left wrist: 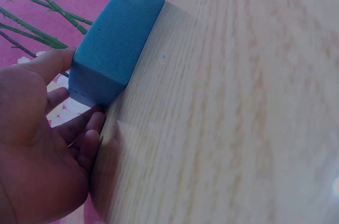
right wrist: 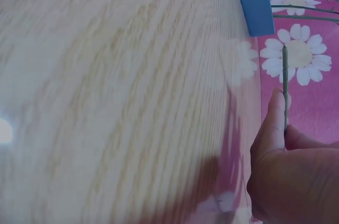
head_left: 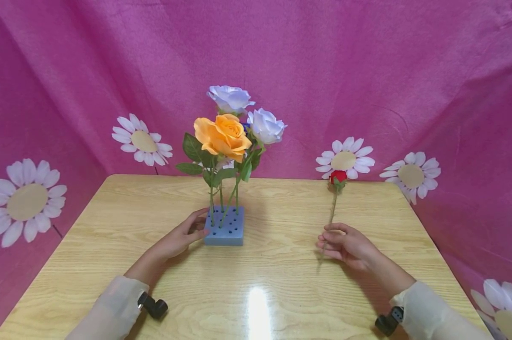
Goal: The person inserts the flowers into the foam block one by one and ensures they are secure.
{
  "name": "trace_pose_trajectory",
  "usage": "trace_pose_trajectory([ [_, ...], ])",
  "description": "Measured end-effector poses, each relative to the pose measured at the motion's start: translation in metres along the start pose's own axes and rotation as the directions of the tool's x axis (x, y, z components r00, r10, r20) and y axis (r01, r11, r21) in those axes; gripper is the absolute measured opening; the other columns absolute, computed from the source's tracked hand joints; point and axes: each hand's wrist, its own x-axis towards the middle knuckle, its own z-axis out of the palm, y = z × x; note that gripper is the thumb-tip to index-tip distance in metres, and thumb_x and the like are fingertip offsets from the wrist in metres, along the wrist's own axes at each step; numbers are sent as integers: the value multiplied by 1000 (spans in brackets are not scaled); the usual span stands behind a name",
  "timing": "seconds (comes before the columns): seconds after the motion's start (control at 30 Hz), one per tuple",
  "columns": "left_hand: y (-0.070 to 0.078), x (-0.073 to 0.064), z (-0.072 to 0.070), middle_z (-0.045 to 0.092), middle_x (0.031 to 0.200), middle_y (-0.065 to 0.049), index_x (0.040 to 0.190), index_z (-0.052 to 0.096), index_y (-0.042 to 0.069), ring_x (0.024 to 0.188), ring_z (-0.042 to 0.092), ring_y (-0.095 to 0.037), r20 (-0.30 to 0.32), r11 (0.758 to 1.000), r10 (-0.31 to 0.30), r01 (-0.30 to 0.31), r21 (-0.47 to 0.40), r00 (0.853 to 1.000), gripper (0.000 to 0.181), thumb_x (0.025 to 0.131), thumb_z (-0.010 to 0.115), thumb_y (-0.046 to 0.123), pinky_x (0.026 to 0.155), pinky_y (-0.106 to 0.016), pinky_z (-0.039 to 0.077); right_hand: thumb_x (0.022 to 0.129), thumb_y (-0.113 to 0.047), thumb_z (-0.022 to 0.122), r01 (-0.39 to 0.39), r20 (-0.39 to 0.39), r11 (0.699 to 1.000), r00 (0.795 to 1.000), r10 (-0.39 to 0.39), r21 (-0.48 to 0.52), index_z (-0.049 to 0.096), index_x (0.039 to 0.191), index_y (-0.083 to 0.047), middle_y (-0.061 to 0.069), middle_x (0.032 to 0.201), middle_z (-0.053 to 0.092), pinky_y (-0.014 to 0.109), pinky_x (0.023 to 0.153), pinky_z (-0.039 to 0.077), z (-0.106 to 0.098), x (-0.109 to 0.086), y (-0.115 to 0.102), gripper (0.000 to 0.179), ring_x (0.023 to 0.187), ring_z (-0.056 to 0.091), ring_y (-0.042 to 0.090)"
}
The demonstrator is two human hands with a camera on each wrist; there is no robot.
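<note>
A blue foam block (head_left: 224, 236) with rows of holes in its top stands on the table. Upright in it are an orange rose (head_left: 223, 137) and two pale white roses, one higher at the back (head_left: 230, 98) and one to the right (head_left: 266, 126). Behind the orange bloom, a bit of dark blue shows, mostly hidden. My left hand (head_left: 188, 237) holds the block by its left side, with the thumb at the near corner. To the right, my right hand (head_left: 345, 245) pinches the stem (right wrist: 285, 75) of a red rose (head_left: 338, 177), bloom upward, its lower end above the table.
The light wood table (head_left: 289, 264) reaches back to a pink curtain (head_left: 345, 71) printed with white daisies. Black wrist cameras sit on both cuffs, left (head_left: 154, 306) and right (head_left: 389, 322). A bright reflection lies on the near tabletop.
</note>
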Motion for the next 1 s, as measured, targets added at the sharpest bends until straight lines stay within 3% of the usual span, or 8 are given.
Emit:
trace_pose_trajectory([
  [0.37,0,0,0,38,153,-32,162,21,7,132,48,-43,11,999,30,-30,-21,999,65,108,55,17,108,-49,39,107,1,48,31,21,999,999,-31,27,41,126,-2,7,96,73,37,82,60,10,-1,4,20,90,76,20],
  [0.6,0,0,0,38,154,-32,163,20,7,133,48,-43,16,999,31,-31,-22,999,66,108,55,18,107,-44,40,107,0,49,33,21,999,999,-34,24,42,125,-4,7,96,75,38,81,61,18,0,5,20,90,76,21],
  [1.0,-1,0,0,37,155,-32,163,20,8,134,46,-45,14,1000,23,-23,-16,1000,66,108,55,19,109,-48,38,106,1,52,61,18,998,998,-61,-5,44,118,-8,7,94,74,39,82,60,30,3,7,17,90,76,22],
])
